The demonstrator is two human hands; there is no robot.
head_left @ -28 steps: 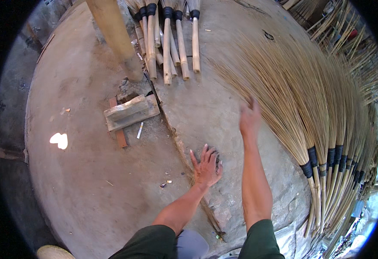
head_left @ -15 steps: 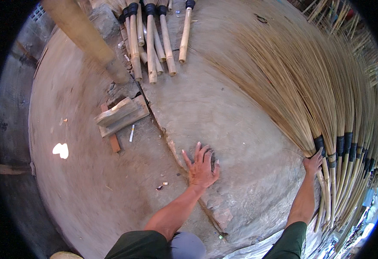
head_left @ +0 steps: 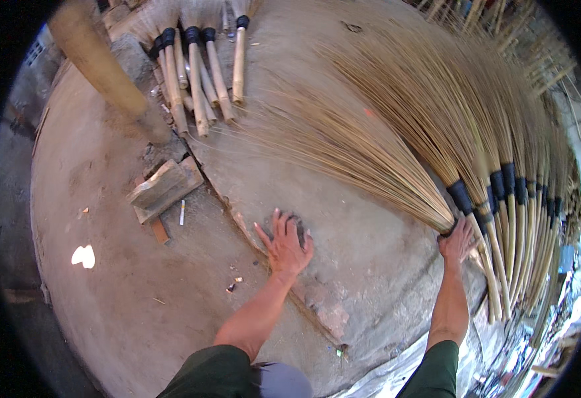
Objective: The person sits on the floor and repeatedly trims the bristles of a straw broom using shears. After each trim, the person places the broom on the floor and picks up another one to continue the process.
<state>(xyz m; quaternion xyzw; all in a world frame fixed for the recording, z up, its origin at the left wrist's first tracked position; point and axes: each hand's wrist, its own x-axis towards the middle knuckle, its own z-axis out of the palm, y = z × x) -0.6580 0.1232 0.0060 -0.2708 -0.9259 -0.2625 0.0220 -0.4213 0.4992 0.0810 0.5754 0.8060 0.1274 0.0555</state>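
My right hand (head_left: pixel 458 240) is closed around the bound neck of a grass broom (head_left: pixel 370 159), whose long tan bristles fan out to the upper left. Its handle is mostly hidden behind that hand. Right beside it lies a row of similar brooms (head_left: pixel 503 219) with black-wrapped necks and pale bamboo handles pointing toward me. My left hand (head_left: pixel 285 247) has its fingers spread and holds nothing. It hangs over or rests on the grey concrete slab (head_left: pixel 343 265) near a crack; contact cannot be told.
More brooms (head_left: pixel 201 86) lie at the far left, handles toward me. A thick wooden post (head_left: pixel 98 60) stands beside them. Nearer are a small wooden block piece (head_left: pixel 166 189) and a white stick (head_left: pixel 182 212). Pale sheeting (head_left: pixel 396 375) and scattered litter cover the lower right.
My right hand has shifted left with the broom, drawing it away from the row so its bristles spread over the slab. The view has turned slightly; my left hand stays spread.
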